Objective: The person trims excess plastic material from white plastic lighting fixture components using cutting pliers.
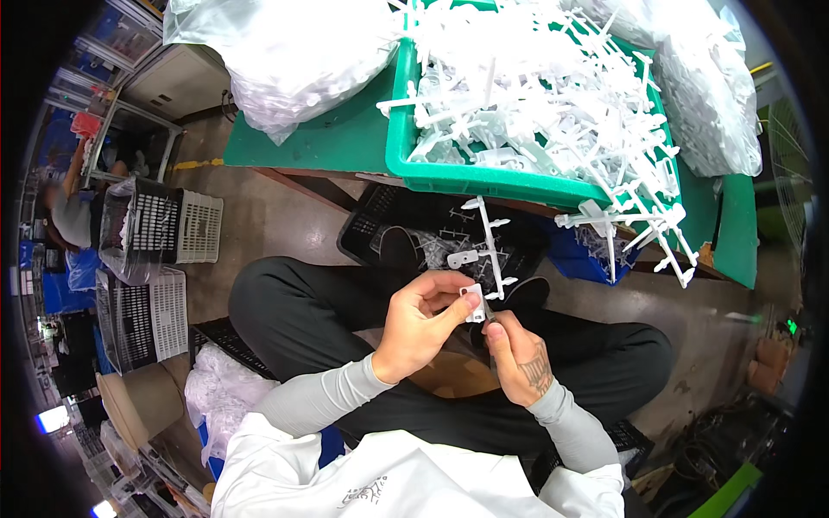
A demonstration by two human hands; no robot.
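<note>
- The left hand (420, 324) pinches a small white plastic piece (474, 304) between thumb and fingertips, held over the person's lap.
- That piece is at the lower end of a white plastic frame (486, 246), a thin stem with short side branches that rises toward the table edge.
- The right hand (516, 358) is just beside the left, its fingers curled in and its fingertips meeting the piece from below; something thin may sit between them, but it is too small to tell.
- Both forearms wear grey sleeves (321, 399).
- The person sits cross-legged in dark trousers (285, 311), with a black crate (449, 233) on the floor in front of the knees.
- Beyond it, on a green table (337, 138), stands a green bin (484, 177) heaped with white plastic frames (553, 78); some hang over its right rim.
- Clear bags of white parts (294, 52) lie on the table to the left of the bin, and another lies to the right.
- White and black baskets (164, 229) stand on the floor to the person's left.
- Another person (73, 211) sits at the far left edge.
</note>
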